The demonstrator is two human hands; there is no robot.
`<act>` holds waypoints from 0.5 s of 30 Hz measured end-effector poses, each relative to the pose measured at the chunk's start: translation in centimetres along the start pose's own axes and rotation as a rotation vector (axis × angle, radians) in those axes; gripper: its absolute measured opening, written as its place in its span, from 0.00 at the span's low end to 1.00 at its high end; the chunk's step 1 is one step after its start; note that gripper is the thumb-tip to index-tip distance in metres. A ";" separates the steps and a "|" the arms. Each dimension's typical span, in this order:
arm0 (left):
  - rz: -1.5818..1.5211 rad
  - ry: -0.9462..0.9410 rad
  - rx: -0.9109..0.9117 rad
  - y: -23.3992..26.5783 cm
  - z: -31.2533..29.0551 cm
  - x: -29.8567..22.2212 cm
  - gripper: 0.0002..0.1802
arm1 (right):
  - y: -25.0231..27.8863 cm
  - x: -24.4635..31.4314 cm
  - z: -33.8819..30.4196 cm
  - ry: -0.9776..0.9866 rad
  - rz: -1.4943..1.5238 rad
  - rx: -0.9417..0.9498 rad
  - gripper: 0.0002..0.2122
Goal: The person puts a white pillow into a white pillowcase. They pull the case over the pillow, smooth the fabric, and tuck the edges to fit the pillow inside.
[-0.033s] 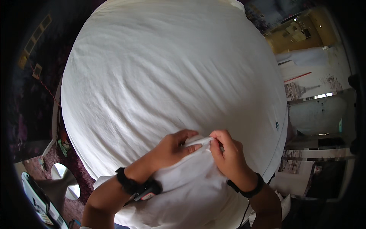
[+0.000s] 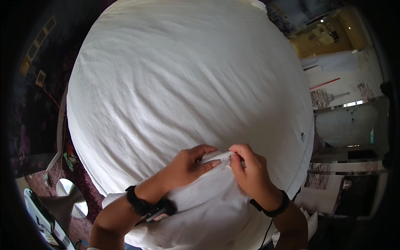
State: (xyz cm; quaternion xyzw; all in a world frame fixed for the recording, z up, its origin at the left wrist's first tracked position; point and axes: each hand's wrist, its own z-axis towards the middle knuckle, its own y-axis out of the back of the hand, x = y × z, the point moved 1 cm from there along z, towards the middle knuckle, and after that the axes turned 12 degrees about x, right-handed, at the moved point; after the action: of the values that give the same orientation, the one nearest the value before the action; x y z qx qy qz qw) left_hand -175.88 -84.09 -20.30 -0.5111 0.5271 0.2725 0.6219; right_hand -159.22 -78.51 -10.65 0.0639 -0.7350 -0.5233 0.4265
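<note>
A bed covered with a wrinkled white sheet [image 2: 179, 83] fills the middle. At its near side, a loose white cloth [image 2: 204, 208] hangs gathered between my hands; I cannot tell whether it is part of the same sheet. My left hand [image 2: 189, 166] grips the cloth's upper edge, thumb and fingers on either side of a fold. Close beside it, my right hand [image 2: 250, 171] pinches the same edge between thumb and curled fingers. Both wrists wear black bands, and a black device [image 2: 162, 209] sits under my left wrist, against the cloth.
To the left are a patterned dark red carpet [image 2: 89, 179], a shiny round-ended stand [image 2: 71, 198] and a thin cord. At right stand a grey-white panel with a tower picture [image 2: 329, 98] and other furniture. A dark cable [image 2: 267, 233] runs down by my right forearm.
Both hands have dropped very slightly toward me, with the cloth still between them. Nothing else has visibly moved.
</note>
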 end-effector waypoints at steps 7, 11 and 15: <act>0.430 -0.467 0.002 -4.9 -5.7 -5.1 0.11 | 2.9 3.2 -1.8 0.027 0.126 0.353 0.06; 0.281 -0.447 0.170 -6.2 -9.4 -6.9 0.12 | 2.6 4.1 -2.8 -0.008 0.592 0.795 0.07; 0.334 -0.324 0.157 -6.0 -13.1 -5.9 0.15 | 1.2 5.1 -6.0 -0.025 0.690 0.885 0.09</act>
State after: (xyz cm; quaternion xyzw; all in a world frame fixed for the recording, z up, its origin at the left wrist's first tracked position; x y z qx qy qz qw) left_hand -177.33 -97.00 -11.65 -0.3165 0.5171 0.4082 0.6825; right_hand -157.80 -84.99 -6.25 -0.0136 -0.8677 0.0044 0.4969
